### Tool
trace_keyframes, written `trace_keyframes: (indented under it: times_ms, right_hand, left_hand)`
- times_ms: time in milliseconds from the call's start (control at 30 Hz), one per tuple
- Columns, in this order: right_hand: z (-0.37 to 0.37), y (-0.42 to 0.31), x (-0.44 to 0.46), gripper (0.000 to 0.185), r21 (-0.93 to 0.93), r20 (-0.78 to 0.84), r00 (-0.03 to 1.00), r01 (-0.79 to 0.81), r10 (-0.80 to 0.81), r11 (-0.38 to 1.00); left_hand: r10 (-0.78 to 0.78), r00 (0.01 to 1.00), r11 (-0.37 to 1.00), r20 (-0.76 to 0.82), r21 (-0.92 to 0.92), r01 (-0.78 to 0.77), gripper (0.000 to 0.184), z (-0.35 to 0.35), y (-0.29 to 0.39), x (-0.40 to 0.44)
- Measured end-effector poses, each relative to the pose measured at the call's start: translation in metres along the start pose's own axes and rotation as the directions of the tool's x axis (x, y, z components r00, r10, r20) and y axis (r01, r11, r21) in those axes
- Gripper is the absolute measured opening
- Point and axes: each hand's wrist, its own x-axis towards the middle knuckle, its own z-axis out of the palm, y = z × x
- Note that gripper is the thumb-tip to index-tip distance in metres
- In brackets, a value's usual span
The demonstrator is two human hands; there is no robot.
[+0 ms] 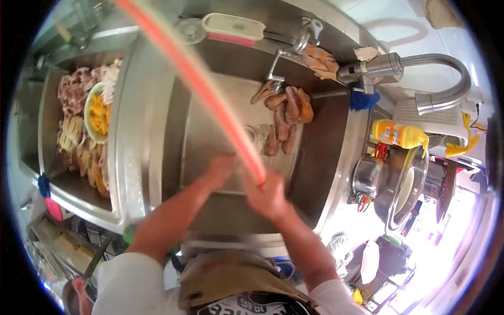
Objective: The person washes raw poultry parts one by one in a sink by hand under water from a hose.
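A long red hose-like tube point(202, 94) with pale edges runs from the top of the view down to my right hand point(265, 194), which is closed around its lower end. Motion blurs both. My left hand point(223, 165) hovers over the sink point(210, 105), left of my right hand; its fingers are smeared and what they hold, if anything, cannot be made out. Several brown poultry legs point(286, 113) lie piled at the sink's right back corner. Near the sink's middle is the round drain point(256, 137), partly behind the tube.
A second basin point(113, 210) at left holds pale meat pieces and a bowl point(89, 118) of yellow strips. A curved faucet point(443, 60) rises at the back right. Along the right side stand a yellow bottle point(399, 135) and metal pots point(367, 176). A long-handled brush point(233, 27) lies on the back ledge.
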Motion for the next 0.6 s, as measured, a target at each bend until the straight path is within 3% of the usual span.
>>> trace_keyframes:
  times_ms: [33, 100, 167, 200, 267, 367, 467, 533, 567, 600]
  right_hand:
    - [-0.002, 0.005, 0.004, 0.025, -0.025, -0.034, 0.999, 0.035, -0.036, 0.999]
    - [-0.01, 0.015, 0.015, 0.027, -0.08, -0.076, 0.991, 0.107, -0.113, 0.991]
    - [-0.022, 0.035, 0.019, 0.029, -0.182, -0.083, 0.986, 0.125, -0.142, 0.975]
    - [-0.027, 0.043, 0.022, 0.03, -0.228, -0.087, 0.983, 0.137, -0.16, 0.964]
    - [-0.033, 0.034, 0.029, 0.028, -0.181, 0.004, 0.985, 0.17, -0.172, 0.969]
    - [-0.034, 0.03, 0.032, 0.028, -0.163, -0.024, 0.991, 0.128, -0.133, 0.978]
    - [-0.047, 0.029, 0.023, 0.027, -0.19, 0.001, 0.993, 0.116, -0.118, 0.975]
    - [-0.048, 0.024, 0.021, 0.024, -0.127, -0.009, 0.995, 0.094, -0.095, 0.988]
    - [-0.046, 0.022, 0.019, 0.023, -0.093, -0.019, 0.998, 0.06, -0.062, 0.994]
    - [-0.042, 0.02, 0.018, 0.022, -0.059, -0.022, 0.999, 0.031, -0.032, 0.998]
  left_hand:
    - [-0.24, 0.951, 0.788, 0.195, -0.533, 0.308, 0.031, 0.022, 0.019, 0.02]
    - [-0.133, 0.955, 0.969, 0.265, -0.169, 0.182, 0.034, 0.071, 0.026, 0.078]
    - [-0.293, 0.922, 0.952, 0.252, 0.165, 0.257, 0.043, 0.113, 0.046, 0.128]
    - [-0.311, 0.933, 0.945, 0.183, 0.166, 0.283, 0.049, 0.129, 0.053, 0.144]
    - [-0.224, 0.955, 0.965, -0.195, 0.094, 0.246, 0.043, 0.159, 0.053, 0.159]
    - [-0.166, 0.897, 0.938, -0.409, 0.216, 0.272, 0.036, 0.19, 0.039, 0.18]
    - [-0.188, 0.966, 0.977, -0.178, 0.067, 0.202, 0.056, 0.186, 0.0, 0.169]
    - [-0.327, 0.876, 0.939, -0.354, -0.225, 0.259, 0.036, 0.178, -0.008, 0.148]
    - [-0.529, 0.833, 0.757, -0.159, -0.532, 0.379, 0.035, 0.162, -0.008, 0.131]
    - [-0.458, 0.888, 0.612, -0.047, -0.741, 0.276, 0.031, 0.145, -0.008, 0.108]
